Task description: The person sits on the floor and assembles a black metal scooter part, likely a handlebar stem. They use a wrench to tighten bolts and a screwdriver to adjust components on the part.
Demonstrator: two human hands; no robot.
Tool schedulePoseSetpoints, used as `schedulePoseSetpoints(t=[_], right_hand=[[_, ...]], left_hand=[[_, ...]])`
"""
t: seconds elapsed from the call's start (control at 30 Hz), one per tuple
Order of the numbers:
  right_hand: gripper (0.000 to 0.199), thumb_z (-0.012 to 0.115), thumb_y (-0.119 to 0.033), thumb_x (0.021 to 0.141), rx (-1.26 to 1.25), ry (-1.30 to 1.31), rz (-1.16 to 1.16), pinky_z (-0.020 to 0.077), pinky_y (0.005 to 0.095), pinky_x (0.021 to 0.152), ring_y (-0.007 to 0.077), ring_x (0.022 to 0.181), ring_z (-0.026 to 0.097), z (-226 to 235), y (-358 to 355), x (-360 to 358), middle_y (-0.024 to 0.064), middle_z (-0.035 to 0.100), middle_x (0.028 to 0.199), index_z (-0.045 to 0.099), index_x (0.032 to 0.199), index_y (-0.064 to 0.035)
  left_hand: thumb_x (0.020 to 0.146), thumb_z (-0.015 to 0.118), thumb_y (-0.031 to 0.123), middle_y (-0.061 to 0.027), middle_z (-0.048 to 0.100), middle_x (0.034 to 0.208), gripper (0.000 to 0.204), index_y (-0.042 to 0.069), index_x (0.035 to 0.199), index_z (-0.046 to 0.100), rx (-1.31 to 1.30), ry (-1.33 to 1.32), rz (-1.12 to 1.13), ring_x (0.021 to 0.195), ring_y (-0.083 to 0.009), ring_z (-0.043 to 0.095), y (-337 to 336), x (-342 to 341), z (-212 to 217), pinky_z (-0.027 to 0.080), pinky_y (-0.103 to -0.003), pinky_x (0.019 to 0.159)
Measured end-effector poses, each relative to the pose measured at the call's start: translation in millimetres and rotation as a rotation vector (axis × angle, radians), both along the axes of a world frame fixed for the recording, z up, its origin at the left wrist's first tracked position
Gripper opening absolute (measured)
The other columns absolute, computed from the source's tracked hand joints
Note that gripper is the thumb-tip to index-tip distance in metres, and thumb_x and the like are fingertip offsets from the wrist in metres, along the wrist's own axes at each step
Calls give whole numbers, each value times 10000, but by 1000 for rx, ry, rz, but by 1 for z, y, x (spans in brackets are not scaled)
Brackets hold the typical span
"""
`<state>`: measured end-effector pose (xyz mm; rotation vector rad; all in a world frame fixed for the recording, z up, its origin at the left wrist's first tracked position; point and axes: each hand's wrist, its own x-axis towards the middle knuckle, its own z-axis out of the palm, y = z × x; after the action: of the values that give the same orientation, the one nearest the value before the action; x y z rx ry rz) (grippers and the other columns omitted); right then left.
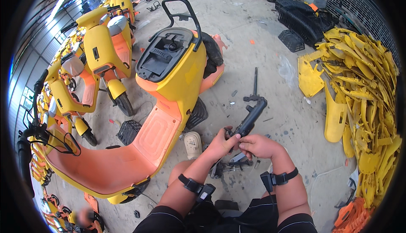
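Black handlebar stem [250, 118] in both closed hands

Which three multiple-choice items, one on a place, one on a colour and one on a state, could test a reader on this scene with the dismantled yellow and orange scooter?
1. Where is the pile of yellow plastic body panels?
A. To the person's right
B. On the scooter's footboard
C. Behind the row of scooters on the left

2. What colour is the tubular part that both hands hold?
A. Yellow
B. Black
C. Orange

3. In what state is the seat area of the nearest yellow and orange scooter?
A. Closed under a seat
B. Covered by a cloth
C. Open, with the black compartment bare

Answers:
1. A, since the panels lie along the right side of the floor.
2. B, since the part between the left hand and the right hand is dark all over.
3. C, since no seat covers the compartment.
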<state>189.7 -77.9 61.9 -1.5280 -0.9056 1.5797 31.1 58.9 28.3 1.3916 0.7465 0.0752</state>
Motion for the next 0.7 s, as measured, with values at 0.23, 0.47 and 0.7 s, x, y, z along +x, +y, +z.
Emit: schedulePoseSetpoints(t=[0.23, 0.47, 0.7], right_hand=[[193, 566, -173, 994, 234, -459, -142, 512, 433, 716, 316, 805, 659, -17, 16, -9, 155, 688, 870, 685, 1030, -26], [115, 585, -133, 907, 188, -837, -305, 490, 539, 738, 438, 865, 644, -28, 27, -20, 194, 677, 872, 622, 872, -30], [125, 579, -146, 927, 171, -863, -326, 495, 536, 693, 427, 804, 645, -39, 19, -21, 200, 671, 868, 631, 907, -33]], left_hand=[[979, 636, 449, -121, 645, 1023, 718, -42, 1435, 379, 61, 89, 95, 830, -143, 635, 9, 14, -4, 532, -289, 606], [951, 627, 555, -65, 665, 821, 564, -7, 992, 655, -258, 84, 198, 673, -151, 632, 9, 34, -17, 496, -303, 524], [938, 594, 624, -54, 662, 822, 579, 56, 869, 683, -367, 173, 196, 694, -168, 641, -3, 37, -21, 503, -314, 563]])
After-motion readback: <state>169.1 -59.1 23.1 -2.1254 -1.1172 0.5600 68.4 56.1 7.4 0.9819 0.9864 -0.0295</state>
